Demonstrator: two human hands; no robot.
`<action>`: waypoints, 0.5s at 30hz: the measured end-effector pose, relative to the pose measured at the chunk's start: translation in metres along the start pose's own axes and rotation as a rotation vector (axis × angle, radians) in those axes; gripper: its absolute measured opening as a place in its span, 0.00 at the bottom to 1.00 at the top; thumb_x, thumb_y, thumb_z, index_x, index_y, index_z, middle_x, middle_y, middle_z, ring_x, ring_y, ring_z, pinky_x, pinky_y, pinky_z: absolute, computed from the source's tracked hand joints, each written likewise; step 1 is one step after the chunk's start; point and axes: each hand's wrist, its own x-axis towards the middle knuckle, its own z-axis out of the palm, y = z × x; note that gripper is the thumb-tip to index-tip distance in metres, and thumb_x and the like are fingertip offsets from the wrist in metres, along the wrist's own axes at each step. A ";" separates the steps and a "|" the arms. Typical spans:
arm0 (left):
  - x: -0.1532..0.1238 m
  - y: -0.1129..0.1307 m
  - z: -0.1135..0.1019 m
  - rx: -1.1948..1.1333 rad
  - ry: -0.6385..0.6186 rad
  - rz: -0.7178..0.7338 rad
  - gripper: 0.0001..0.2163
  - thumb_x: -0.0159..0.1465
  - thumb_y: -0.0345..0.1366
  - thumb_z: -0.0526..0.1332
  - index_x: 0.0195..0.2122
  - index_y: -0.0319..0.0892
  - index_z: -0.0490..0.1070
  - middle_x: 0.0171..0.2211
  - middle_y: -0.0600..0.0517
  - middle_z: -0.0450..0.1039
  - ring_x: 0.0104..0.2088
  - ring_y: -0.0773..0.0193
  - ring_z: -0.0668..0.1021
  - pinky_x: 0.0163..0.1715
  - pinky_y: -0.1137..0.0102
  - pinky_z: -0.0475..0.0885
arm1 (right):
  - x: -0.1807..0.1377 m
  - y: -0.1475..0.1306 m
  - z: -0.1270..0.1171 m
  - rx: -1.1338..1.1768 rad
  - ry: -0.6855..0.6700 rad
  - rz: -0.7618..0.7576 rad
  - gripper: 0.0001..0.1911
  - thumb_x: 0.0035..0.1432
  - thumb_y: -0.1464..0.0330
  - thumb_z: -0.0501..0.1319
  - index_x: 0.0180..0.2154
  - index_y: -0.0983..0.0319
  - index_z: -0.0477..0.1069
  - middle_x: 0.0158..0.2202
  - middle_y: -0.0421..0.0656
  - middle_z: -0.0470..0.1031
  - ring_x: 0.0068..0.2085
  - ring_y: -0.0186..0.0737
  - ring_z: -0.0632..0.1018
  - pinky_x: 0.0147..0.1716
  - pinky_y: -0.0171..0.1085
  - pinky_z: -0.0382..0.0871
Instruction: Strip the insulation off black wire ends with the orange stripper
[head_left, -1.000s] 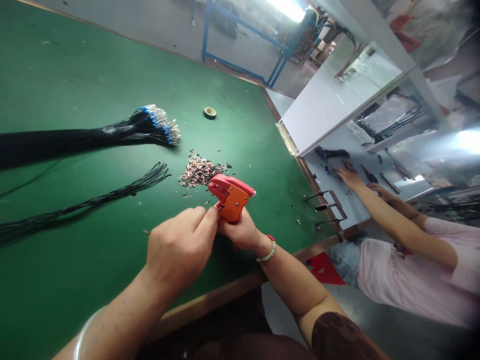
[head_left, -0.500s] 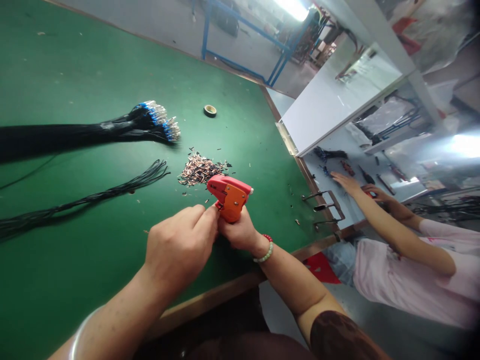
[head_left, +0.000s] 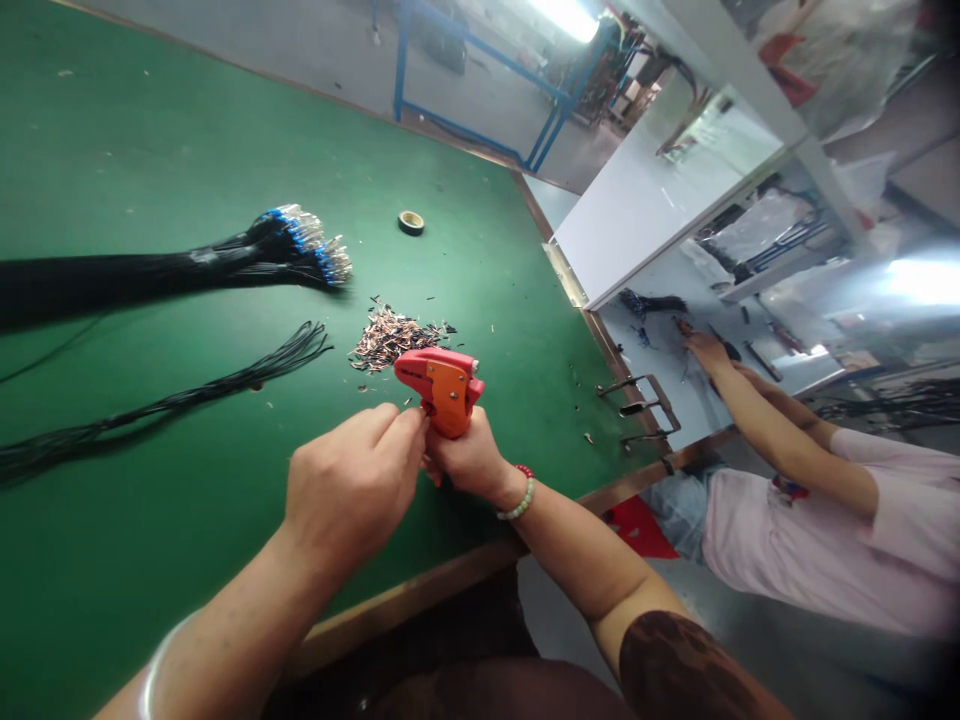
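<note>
No text, label, brand, number or sign legible — dark marks on tool too small to read.

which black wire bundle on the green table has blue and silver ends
The thicker black wire bundle, farther from the left hand; the thinner black wire bundle, nearer that hand, shows only black at its ends.

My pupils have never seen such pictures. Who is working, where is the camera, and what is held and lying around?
No machine here: this is bare-handed human work, filmed by one camera worn on the head. The right hand grips a red and orange tool. The left hand is closed by the tool's front; anything it pinches is hidden. On the green table lie a pile of clippings, what looks like a tape roll, a thick black wire bundle with blue and silver ends, and a thinner black bundle.
</note>
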 end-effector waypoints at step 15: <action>-0.002 -0.040 0.001 0.109 0.021 -0.193 0.11 0.72 0.35 0.57 0.46 0.40 0.79 0.34 0.47 0.80 0.33 0.57 0.78 0.29 0.64 0.64 | 0.015 -0.038 -0.042 0.074 -0.017 -0.204 0.23 0.56 0.50 0.74 0.33 0.62 0.74 0.32 0.43 0.79 0.33 0.38 0.80 0.36 0.41 0.79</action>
